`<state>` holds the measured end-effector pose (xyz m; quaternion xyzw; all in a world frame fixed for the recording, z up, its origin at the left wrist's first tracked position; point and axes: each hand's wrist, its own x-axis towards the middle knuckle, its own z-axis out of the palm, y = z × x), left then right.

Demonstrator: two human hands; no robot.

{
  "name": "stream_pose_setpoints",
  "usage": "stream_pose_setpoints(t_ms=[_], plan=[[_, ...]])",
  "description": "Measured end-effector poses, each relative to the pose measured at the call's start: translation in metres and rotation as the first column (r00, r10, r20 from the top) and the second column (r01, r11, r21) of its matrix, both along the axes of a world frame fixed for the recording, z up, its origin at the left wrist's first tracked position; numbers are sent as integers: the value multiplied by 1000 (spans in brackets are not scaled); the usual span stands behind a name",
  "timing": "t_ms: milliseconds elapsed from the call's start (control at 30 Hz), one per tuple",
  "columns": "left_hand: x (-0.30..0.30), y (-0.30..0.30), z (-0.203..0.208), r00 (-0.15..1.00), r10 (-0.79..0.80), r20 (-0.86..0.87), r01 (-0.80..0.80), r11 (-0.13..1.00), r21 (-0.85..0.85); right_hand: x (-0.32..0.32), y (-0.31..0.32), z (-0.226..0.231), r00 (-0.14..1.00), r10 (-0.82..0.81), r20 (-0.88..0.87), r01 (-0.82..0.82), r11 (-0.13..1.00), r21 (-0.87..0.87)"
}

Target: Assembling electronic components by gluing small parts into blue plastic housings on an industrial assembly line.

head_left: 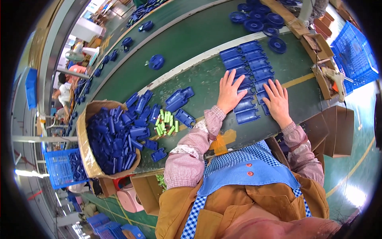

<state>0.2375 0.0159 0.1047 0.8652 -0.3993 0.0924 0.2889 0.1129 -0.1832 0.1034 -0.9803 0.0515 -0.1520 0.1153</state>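
Note:
Two columns of blue plastic shells [247,116] lie in rows on the green worktable [234,129] in front of me. My left hand [229,93] rests over the left column, fingers spread and reaching onto the shells. Over the lower part of the right column lies my right hand [277,102], its fingers stretched out on the shells. Neither hand grips anything. Some shells are partly hidden under the fingers. To the left, a small heap of light green cylindrical batteries [166,122] sits beside loose blue shells [178,99].
A cardboard box [82,139] full of blue shells stands at the left. Beyond the table, a green conveyor belt [187,38] carries a round blue part [156,62]. Round blue grilles [254,26] lie at the far right, near a glue gun [333,79] and a blue crate [354,55].

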Motion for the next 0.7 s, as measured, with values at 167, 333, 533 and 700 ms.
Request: stream_pose_setpoints(t_ms=[167, 333, 533, 700], plan=[[12, 58, 35, 983, 179, 29, -177, 983, -51, -1, -3, -1, 1000, -7, -3, 7, 1000, 6], [25, 167, 43, 894, 446, 53, -447, 874, 188, -10, 17, 22, 996, 50, 75, -60, 988, 145], [18, 188, 38, 875, 483, 31, -471, 836, 282, -39, 59, 31, 933, 360, 12, -354, 912, 209], [-29, 107, 44, 945, 264, -192, -280, 958, -58, -43, 76, 19, 883, 468, -25, -457, 871, 179]])
